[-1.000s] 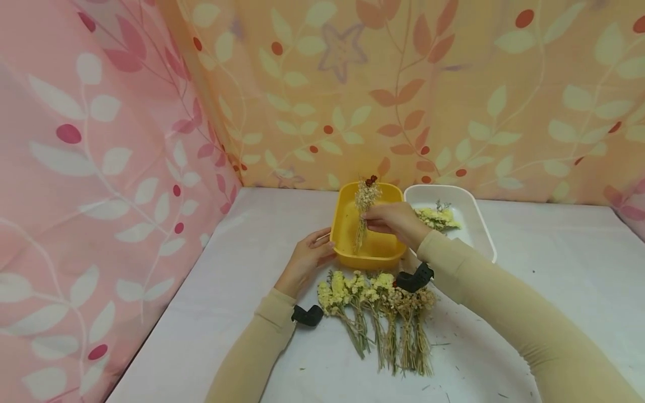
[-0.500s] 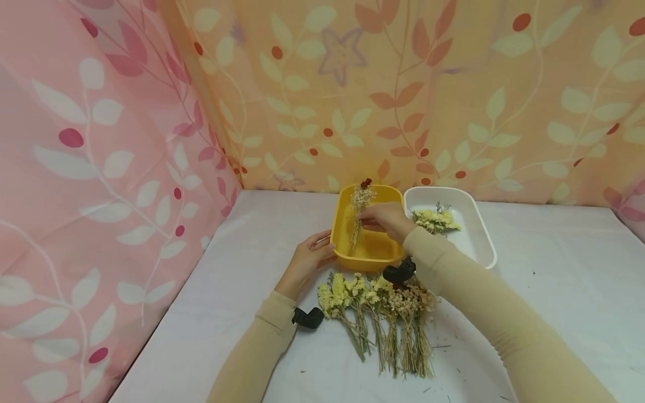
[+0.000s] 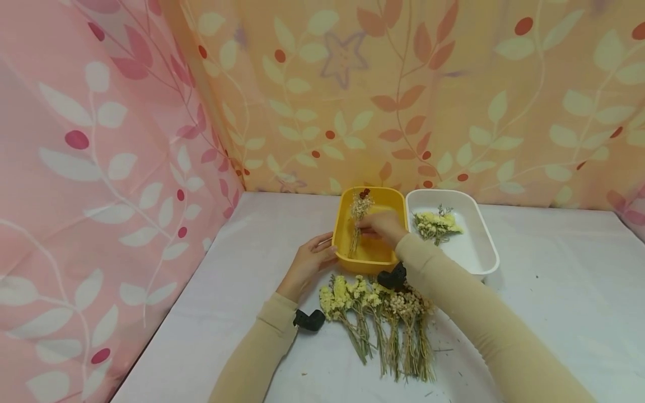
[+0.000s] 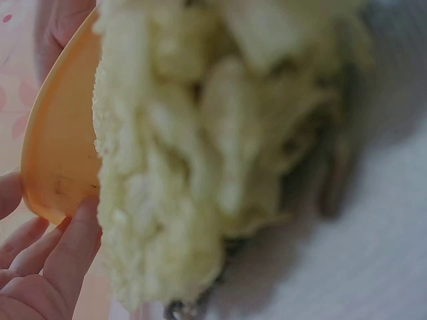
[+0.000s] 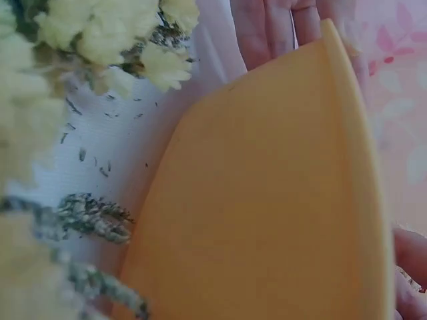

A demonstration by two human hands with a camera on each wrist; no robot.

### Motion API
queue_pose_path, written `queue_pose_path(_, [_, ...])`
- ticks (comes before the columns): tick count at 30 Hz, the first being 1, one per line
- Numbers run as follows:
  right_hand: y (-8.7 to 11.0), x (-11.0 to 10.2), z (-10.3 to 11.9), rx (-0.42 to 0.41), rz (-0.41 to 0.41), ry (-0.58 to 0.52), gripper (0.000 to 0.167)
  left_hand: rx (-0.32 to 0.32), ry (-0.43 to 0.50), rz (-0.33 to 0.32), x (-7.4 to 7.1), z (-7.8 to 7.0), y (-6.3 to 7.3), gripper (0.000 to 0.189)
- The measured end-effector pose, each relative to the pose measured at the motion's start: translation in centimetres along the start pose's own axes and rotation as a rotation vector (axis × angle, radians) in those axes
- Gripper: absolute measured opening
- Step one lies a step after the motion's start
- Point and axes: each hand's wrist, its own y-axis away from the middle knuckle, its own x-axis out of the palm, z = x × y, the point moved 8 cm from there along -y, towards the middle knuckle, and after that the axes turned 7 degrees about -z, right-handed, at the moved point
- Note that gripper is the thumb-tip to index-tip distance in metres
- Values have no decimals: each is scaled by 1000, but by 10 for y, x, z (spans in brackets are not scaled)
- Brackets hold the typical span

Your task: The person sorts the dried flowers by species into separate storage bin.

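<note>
My right hand [image 3: 384, 225] pinches a small bunch of dried flowers [image 3: 360, 207] by its stems, inside the yellow tray [image 3: 372, 261]. The bunch has pale tiny blooms and dark red heads at its top, and stands nearly upright with its stems down. At the tray's left front corner my left hand [image 3: 308, 260] rests with fairly straight fingers against the outer wall. The left wrist view shows its fingers [image 4: 70, 257] touching the wall. In the right wrist view the tray wall [image 5: 260, 180] hides most of the right hand.
A white tray [image 3: 491, 240] with a yellow flower bunch [image 3: 437, 225] stands right of the yellow one. In front, several dried flower bunches [image 3: 347, 296] lie in a row, close to both wrists. Plant scraps dot the white cloth [image 3: 564, 291]. Patterned curtains border the back and left.
My right hand has moved left and slightly down with the dried flower bunch, lowering it deeper into the yellow tray. The left hand has kept its place at the tray corner.
</note>
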Motion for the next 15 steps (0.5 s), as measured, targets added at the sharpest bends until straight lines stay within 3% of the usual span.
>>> queue_pose_path(15, [-13, 7, -21, 74, -9, 9, 21, -7, -20, -4, 1, 0, 0, 47])
